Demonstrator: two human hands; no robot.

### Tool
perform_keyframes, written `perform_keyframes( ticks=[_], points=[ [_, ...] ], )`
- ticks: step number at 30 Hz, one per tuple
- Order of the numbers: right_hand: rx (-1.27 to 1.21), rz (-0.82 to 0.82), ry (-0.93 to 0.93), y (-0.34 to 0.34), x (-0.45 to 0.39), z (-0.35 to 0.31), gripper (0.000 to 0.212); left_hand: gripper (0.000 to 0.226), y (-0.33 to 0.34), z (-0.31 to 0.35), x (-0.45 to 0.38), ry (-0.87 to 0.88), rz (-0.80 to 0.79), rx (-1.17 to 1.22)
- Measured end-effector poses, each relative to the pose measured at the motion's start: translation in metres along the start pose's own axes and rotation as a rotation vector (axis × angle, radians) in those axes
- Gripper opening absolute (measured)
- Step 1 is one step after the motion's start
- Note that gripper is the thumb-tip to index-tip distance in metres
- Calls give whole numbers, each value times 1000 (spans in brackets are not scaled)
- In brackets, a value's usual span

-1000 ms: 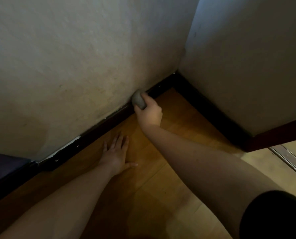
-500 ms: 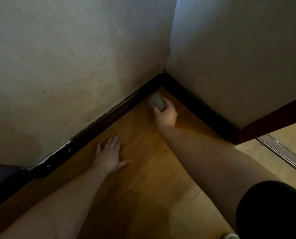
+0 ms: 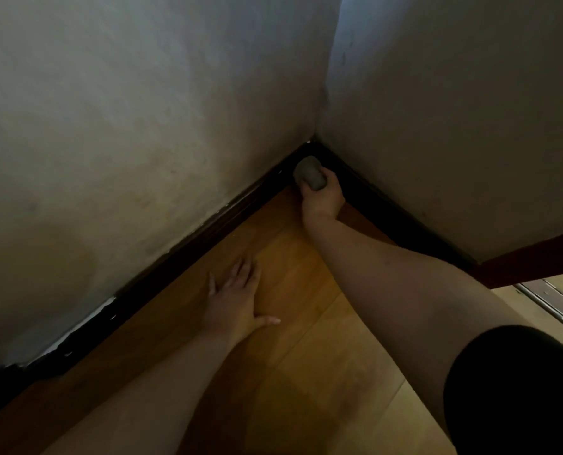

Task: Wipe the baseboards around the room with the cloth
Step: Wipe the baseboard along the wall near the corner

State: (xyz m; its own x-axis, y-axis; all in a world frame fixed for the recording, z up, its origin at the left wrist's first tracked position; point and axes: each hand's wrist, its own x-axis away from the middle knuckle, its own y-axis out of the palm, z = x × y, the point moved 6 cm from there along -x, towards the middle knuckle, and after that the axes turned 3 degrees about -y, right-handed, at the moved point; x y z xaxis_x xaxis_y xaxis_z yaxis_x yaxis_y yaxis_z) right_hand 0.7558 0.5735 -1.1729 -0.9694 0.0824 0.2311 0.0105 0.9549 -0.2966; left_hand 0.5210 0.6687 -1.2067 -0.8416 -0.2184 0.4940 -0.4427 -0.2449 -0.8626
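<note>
Corner step: right hand (image 3: 321, 200) gripped grey cloth (image 3: 309, 174) at baseboard (image 3: 207, 231) corner, frame centre; left hand (image 3: 237, 302) splayed flat on floor (image 3: 306, 356); next, likely right-hand run

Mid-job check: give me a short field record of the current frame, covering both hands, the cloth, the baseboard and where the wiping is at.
right hand: grips the cloth, arm stretched forward
cloth: grey wad, at the dark baseboard by the room corner
left hand: flat on the wooden floor, fingers straight, holds nothing
baseboard: dark strip along both walls; pale chipped patches near its lower left end
wipe position: at the corner where the two walls meet
</note>
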Motion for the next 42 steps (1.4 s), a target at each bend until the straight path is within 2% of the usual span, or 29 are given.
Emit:
perform_keyframes(
  ticks=[8, 18, 22, 26, 29, 35, 42],
  points=[
    [-147, 193, 145, 11, -1, 0, 37, 118, -5, 4, -1, -18, -92, 7],
    [-292, 230, 269, -24, 13, 17, 36, 117, -9, 4, 1, -43, -98, -97],
    [-269, 236, 293, -56, 22, 25, 39, 116, -16, 7, 4, -42, -114, -24],
    [-124, 260, 264, -98, 36, 36, 44, 112, -19, 9, 2, -60, -132, -63],
    [-42, 296, 243, -127, 47, 41, 44, 106, -20, 24, -2, 37, -80, -95],
    [82, 336, 191, -187, 66, 68, 39, 115, -9, 93, -13, 228, -70, -70],
    [94, 435, 230, -238, 91, 82, 41, 123, 1, 113, -19, 204, -132, -127]
  ],
)
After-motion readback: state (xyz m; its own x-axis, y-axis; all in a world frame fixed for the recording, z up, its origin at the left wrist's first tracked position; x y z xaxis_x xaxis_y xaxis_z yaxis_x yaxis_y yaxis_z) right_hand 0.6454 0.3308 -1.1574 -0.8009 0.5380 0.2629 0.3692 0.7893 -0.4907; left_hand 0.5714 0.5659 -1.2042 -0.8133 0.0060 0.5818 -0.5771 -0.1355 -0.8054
